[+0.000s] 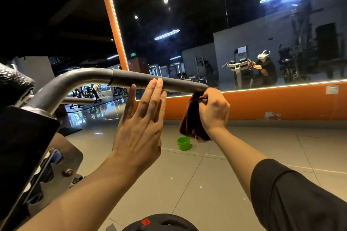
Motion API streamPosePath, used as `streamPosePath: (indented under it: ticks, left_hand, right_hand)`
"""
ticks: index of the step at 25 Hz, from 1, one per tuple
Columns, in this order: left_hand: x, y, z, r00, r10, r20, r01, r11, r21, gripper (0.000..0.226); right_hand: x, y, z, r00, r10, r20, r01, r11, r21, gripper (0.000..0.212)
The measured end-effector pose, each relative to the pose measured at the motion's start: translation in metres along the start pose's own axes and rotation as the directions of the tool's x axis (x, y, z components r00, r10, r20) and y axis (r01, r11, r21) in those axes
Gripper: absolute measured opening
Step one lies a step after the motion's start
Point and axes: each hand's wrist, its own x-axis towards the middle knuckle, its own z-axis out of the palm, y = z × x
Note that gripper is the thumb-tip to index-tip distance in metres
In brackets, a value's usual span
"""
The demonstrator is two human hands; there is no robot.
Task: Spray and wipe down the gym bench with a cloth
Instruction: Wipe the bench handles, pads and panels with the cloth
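Wiping step under way, by the look of it. Right hand [213,108] pinching bunched dark cloth [191,118] against far end of foam-sleeved handle bar [159,81]; rest of cloth hanging below. Left hand [142,118] flat, fingers straight, tips touching sleeve mid-length. Next, likely: drag cloth along sleeve toward bare-metal bend.

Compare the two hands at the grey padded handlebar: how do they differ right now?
The left hand is open, fingers straight, fingertips touching the grey padded handlebar; it holds nothing. The right hand is curled, gripping a dark brown cloth at the bar's end, the cloth hanging below. Both hands are raised at the same bar.
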Motion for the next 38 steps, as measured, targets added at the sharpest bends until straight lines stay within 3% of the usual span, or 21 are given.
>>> streamPosePath:
  ticks: [2,6,11,15,16,20,24,25,27,29,32,34,35,36,38]
  left_hand:
    - [-0.002,-0.006,-0.003,1.000,-0.001,-0.010,0.001,1.000,-0.016,0.088]
    - [-0.013,-0.016,-0.013,0.995,-0.081,-0.051,0.079,0.996,-0.043,0.089]
    - [-0.035,-0.024,-0.027,0.988,-0.152,-0.025,0.151,0.987,-0.051,0.100]
    - [-0.044,-0.027,-0.043,0.977,-0.214,0.005,0.214,0.973,-0.086,0.095]
    - [-0.044,-0.027,-0.047,0.976,-0.218,0.003,0.217,0.971,-0.097,0.091]
    - [-0.047,-0.027,-0.060,0.967,-0.252,0.019,0.253,0.958,-0.134,0.082]
    - [-0.046,-0.024,-0.068,0.955,-0.296,0.029,0.297,0.940,-0.170,0.090]
    - [-0.046,-0.024,-0.070,0.951,-0.308,0.028,0.306,0.924,-0.229,0.086]
    - [-0.048,-0.025,-0.072,0.946,-0.325,0.022,0.314,0.893,-0.323,0.079]
    - [-0.049,-0.029,-0.071,0.946,-0.326,0.004,0.310,0.895,-0.320,0.089]
    - [-0.042,-0.029,-0.069,0.955,-0.297,0.003,0.285,0.916,-0.282,0.103]
    - [-0.037,-0.028,-0.072,0.960,-0.280,0.022,0.278,0.936,-0.216,0.104]
    - [-0.036,-0.028,-0.073,0.964,-0.264,0.029,0.265,0.944,-0.199,0.104]
    - [-0.036,-0.027,-0.075,0.969,-0.246,0.037,0.248,0.949,-0.196,0.103]
    - [-0.036,-0.029,-0.077,0.973,-0.228,0.044,0.233,0.951,-0.206,0.100]
  right_hand:
    - [-0.001,-0.003,0.001,0.997,0.061,-0.041,-0.061,0.998,0.000,0.018]
    - [-0.005,-0.016,-0.008,0.974,-0.227,-0.024,0.228,0.973,0.027,0.012]
    - [0.001,-0.047,-0.027,0.971,-0.231,-0.059,0.236,0.968,0.088,0.011]
    - [-0.001,-0.107,-0.036,0.893,-0.448,-0.049,0.446,0.861,0.246,0.011]
    - [0.002,-0.113,-0.040,0.884,-0.466,-0.044,0.458,0.843,0.280,0.014]
    - [0.004,-0.154,-0.053,0.953,-0.302,-0.004,0.283,0.888,0.364,0.029]
    - [0.005,-0.172,-0.056,0.834,-0.550,0.045,0.494,0.781,0.382,0.025]
    - [0.008,-0.156,-0.056,0.845,-0.530,0.073,0.477,0.808,0.347,0.025]
    - [0.006,-0.115,-0.059,0.936,-0.316,0.155,0.275,0.931,0.240,0.026]
    - [0.006,-0.101,-0.065,0.983,-0.125,0.135,0.100,0.978,0.183,0.022]
    - [0.015,-0.143,-0.065,0.963,-0.269,-0.016,0.263,0.925,0.275,0.020]
    - [0.012,-0.152,-0.058,0.887,-0.461,0.021,0.444,0.864,0.237,0.024]
    - [0.010,-0.142,-0.056,0.880,-0.470,0.067,0.452,0.873,0.186,0.027]
    - [0.012,-0.127,-0.056,0.916,-0.377,0.134,0.361,0.923,0.131,0.030]
    - [0.018,-0.098,-0.060,0.973,0.076,0.219,-0.085,0.996,0.029,0.031]
